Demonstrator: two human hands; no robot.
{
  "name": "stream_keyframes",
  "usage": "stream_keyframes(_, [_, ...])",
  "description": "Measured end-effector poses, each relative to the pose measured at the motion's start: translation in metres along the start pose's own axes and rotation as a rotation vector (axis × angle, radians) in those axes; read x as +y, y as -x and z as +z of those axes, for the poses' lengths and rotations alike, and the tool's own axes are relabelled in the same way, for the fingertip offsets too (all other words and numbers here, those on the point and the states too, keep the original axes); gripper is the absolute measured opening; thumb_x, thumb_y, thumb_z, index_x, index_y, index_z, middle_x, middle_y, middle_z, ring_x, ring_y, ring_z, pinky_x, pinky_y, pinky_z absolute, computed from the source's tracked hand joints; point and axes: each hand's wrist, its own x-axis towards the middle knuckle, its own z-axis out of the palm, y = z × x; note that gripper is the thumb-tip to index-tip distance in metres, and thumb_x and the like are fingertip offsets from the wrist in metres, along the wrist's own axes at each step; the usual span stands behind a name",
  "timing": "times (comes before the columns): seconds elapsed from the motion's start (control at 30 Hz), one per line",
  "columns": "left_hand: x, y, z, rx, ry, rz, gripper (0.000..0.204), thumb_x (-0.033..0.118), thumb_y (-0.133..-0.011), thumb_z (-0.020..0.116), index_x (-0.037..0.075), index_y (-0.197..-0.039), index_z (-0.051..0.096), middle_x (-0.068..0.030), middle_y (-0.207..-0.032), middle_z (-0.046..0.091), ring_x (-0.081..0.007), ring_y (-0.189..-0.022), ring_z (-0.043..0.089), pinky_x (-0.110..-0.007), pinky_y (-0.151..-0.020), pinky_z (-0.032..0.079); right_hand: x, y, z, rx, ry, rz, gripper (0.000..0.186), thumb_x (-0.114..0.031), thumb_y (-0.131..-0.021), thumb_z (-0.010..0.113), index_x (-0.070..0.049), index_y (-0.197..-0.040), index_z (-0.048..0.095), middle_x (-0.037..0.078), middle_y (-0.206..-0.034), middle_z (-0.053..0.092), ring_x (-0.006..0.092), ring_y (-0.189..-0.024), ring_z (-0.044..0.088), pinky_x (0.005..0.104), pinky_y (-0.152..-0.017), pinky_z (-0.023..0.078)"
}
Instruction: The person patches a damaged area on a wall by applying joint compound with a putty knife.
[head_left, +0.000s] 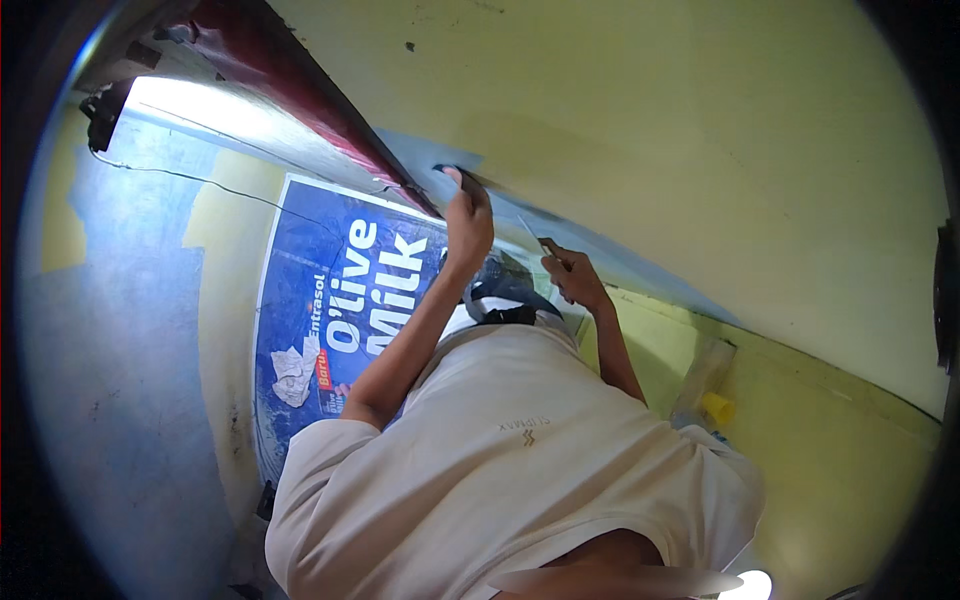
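Observation:
My left hand (pixel 470 222) is raised against the yellow wall (pixel 680 150), on a light blue patch (pixel 410 150) of it. Its fingers are curled around something small and dark by the thumb, too hidden to name. Lower and to the right, my right hand (pixel 575 273) is closed around a slim tool (pixel 530 232) with a narrow, pale, blade-like end pointing up toward the wall. A blue-grey band (pixel 620 262) runs along the wall beside that tool.
A dark red sheet-like strip (pixel 290 85) slants down from the upper left to near my left hand. A blue printed banner (pixel 300 250) with crumpled paper (pixel 294 372) lies left of my body. A thin cable (pixel 200 180) hangs by the bright light. A yellow object (pixel 716 407) is at right.

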Motion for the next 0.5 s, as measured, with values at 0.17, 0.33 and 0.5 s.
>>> stream_keyframes(0.17, [-0.101, 0.005, -0.014, -0.233, 0.083, -0.144, 0.017, 0.006, -0.086, 0.050, -0.008, -0.078, 0.053, -0.0080, -0.066, 0.053, -0.0157, -0.060, 0.046, -0.039, -0.053, 0.038, -0.008, -0.011, -0.004, -0.113, -0.023, -0.042, 0.052, -0.032, -0.102, 0.057, -0.010, -0.148, 0.048, -0.006, -0.062, 0.044, 0.0047, -0.046, 0.038, 0.0267, -0.042, 0.035])
stream_keyframes(0.33, [-0.045, 0.008, -0.053, -0.270, 0.256, -0.354, 0.013, 0.006, -0.086, 0.052, -0.004, -0.079, 0.058, -0.0009, -0.071, 0.053, -0.0116, -0.065, 0.048, -0.032, -0.055, 0.037, -0.020, -0.005, 0.006, -0.110, -0.224, -0.070, 0.045, -0.028, -0.102, 0.057, -0.004, -0.140, 0.054, -0.004, -0.063, 0.047, 0.0049, -0.043, 0.044, 0.0242, -0.036, 0.037])
stream_keyframes(0.5, [-0.049, 0.011, -0.072, -0.300, 0.381, -0.394, 0.014, 0.007, -0.091, 0.055, 0.000, -0.079, 0.059, 0.0007, -0.070, 0.050, -0.0099, -0.063, 0.045, -0.028, -0.054, 0.034, -0.001, -0.011, 0.038, -0.015, -0.160, -0.330, 0.052, -0.025, -0.105, 0.053, -0.003, -0.150, 0.041, -0.004, -0.064, 0.045, 0.0048, -0.049, 0.042, 0.0220, -0.044, 0.036])
